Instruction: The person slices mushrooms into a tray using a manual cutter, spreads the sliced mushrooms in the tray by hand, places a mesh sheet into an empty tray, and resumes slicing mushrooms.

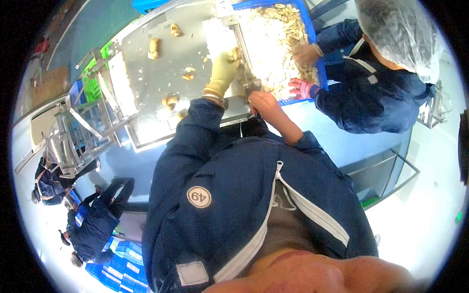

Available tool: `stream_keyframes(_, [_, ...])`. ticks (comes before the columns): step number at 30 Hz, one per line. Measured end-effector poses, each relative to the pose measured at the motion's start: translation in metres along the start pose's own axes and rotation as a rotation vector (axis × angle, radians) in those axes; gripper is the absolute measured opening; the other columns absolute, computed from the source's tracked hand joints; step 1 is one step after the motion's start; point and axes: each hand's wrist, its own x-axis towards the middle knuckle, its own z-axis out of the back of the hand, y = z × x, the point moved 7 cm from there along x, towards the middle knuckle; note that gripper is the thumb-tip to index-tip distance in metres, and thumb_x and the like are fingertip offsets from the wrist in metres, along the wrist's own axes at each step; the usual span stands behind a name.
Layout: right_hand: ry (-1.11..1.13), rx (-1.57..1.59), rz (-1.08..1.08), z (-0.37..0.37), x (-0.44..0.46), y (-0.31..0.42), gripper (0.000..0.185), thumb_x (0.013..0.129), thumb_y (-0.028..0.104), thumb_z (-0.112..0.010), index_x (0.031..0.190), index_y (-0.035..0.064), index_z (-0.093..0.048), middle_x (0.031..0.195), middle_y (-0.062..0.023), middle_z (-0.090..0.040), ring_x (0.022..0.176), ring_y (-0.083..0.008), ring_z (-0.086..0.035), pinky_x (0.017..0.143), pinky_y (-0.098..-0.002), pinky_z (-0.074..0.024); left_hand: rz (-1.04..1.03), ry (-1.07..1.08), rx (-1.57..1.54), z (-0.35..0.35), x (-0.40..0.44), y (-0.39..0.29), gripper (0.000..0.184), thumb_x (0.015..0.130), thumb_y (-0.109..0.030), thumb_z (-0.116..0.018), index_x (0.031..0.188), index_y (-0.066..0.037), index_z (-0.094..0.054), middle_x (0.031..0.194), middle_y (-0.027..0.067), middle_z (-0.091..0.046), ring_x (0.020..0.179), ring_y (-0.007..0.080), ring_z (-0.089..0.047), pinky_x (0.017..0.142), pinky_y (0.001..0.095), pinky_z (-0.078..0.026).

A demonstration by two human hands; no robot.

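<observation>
My left hand (224, 71), in a pale yellow glove, is closed at a metal rail (242, 44) that runs along the tray edge. A small brownish piece shows at its fingertips, but glare blurs it. My bare right hand (266, 105) is closed around the dark near end of a metal fitting (252, 88) on the rail. Left of the gloved hand, brown chunks (154, 49) lie spread over a shiny metal tray (139, 88). Right of the rail, a blue crate (311, 29) holds many pale thin slices (281, 53).
At the right, a person in a hair net (400, 39) reaches both hands into the crate. Metal frames (63, 141) stand at the left. Two people in dark clothes (95, 229) are at the lower left, near stacked blue crates (117, 268).
</observation>
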Motion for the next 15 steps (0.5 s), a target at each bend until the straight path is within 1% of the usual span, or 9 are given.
stream_keyframes(2, [0.019,0.059,-0.262,-0.02,-0.008,-0.057,0.032,0.087,0.026,-0.047,0.07,0.0009,-0.056,0.068,-0.017,-0.057,0.061,-0.0314,-0.056,0.06,-0.0404,-0.0442,0.025,0.019,-0.108,-0.009,0.004,0.016,0.031,0.08,-0.01,-0.07,0.108,0.001,-0.063,0.093,0.0083,-0.069,0.086,0.0148,-0.065,0.077,0.0275,-0.05])
stream_keyframes(3, [-0.015,0.024,-0.306,-0.024,-0.013,-0.071,0.034,0.086,0.028,-0.047,0.069,0.0007,-0.057,0.068,-0.0198,-0.057,0.062,-0.034,-0.056,0.062,-0.0429,-0.044,0.034,0.025,-0.162,-0.01,0.007,0.021,0.031,0.079,-0.01,-0.07,0.108,0.001,-0.063,0.093,0.0078,-0.07,0.085,0.0143,-0.065,0.077,0.0271,-0.05])
stream_keyframes(5, [-0.024,-0.13,-0.104,-0.019,0.0,-0.05,0.034,0.086,0.028,-0.046,0.069,0.0007,-0.056,0.066,-0.0187,-0.057,0.062,-0.0326,-0.057,0.061,-0.0417,-0.0439,0.016,0.025,-0.183,-0.007,0.009,0.019,0.03,0.079,-0.009,-0.07,0.107,0.0,-0.064,0.092,0.0072,-0.07,0.084,0.014,-0.065,0.077,0.027,-0.05])
stream_keyframes(6, [-0.02,-0.07,-0.121,-0.017,-0.005,-0.047,0.034,0.087,0.027,-0.046,0.068,0.0006,-0.056,0.065,-0.0175,-0.057,0.062,-0.0311,-0.057,0.06,-0.0404,-0.0437,0.017,0.038,-0.189,-0.007,0.004,0.02,0.029,0.079,-0.009,-0.069,0.107,-0.001,-0.064,0.092,0.0069,-0.07,0.084,0.0138,-0.065,0.077,0.0269,-0.05])
stream_keyframes(7, [-0.017,-0.011,-0.138,-0.01,-0.003,-0.022,0.034,0.087,0.027,-0.046,0.067,0.0004,-0.055,0.063,-0.0162,-0.057,0.061,-0.0296,-0.057,0.06,-0.039,-0.0436,0.109,0.083,-0.228,-0.007,0.002,0.018,0.028,0.08,-0.009,-0.069,0.107,-0.001,-0.065,0.092,0.0075,-0.07,0.084,0.0151,-0.065,0.077,0.0271,-0.05])
stream_keyframes(10, [-0.074,0.207,-0.134,0.001,0.004,0.014,0.035,0.087,0.027,-0.045,0.066,0.0006,-0.055,0.063,-0.0153,-0.057,0.06,-0.0286,-0.055,0.06,-0.038,-0.0435,0.034,-0.019,-0.16,0.003,-0.003,-0.005,0.027,0.079,-0.011,-0.069,0.105,-0.002,-0.065,0.09,0.0082,-0.07,0.082,0.017,-0.065,0.077,0.0278,-0.05])
stream_keyframes(12, [-0.031,-0.078,-0.051,-0.014,-0.003,-0.031,0.035,0.089,0.026,-0.044,0.068,0.0005,-0.056,0.063,-0.0128,-0.056,0.06,-0.0246,-0.055,0.06,-0.035,-0.0435,-0.005,0.023,-0.172,-0.005,0.005,0.007,0.028,0.079,-0.013,-0.069,0.104,-0.003,-0.066,0.088,0.0082,-0.07,0.081,0.0181,-0.065,0.076,0.0283,-0.05])
stream_keyframes(13, [-0.027,-0.142,-0.025,-0.023,-0.011,-0.058,0.034,0.089,0.025,-0.044,0.068,0.0006,-0.056,0.064,-0.0123,-0.056,0.061,-0.0239,-0.055,0.06,-0.0343,-0.0434,-0.019,0.049,-0.177,-0.008,0.005,0.013,0.028,0.078,-0.013,-0.07,0.104,-0.004,-0.066,0.087,0.0082,-0.069,0.081,0.0186,-0.065,0.076,0.0285,-0.05])
stream_keyframes(15, [-0.009,-0.209,0.012,-0.027,-0.013,-0.069,0.032,0.088,0.022,-0.046,0.067,0.0012,-0.055,0.068,-0.012,-0.056,0.062,-0.0239,-0.056,0.06,-0.0332,-0.0436,-0.008,0.088,-0.123,0.001,0.001,-0.003,0.028,0.078,-0.014,-0.07,0.104,-0.004,-0.066,0.087,0.0078,-0.069,0.081,0.0183,-0.065,0.076,0.0286,-0.05])
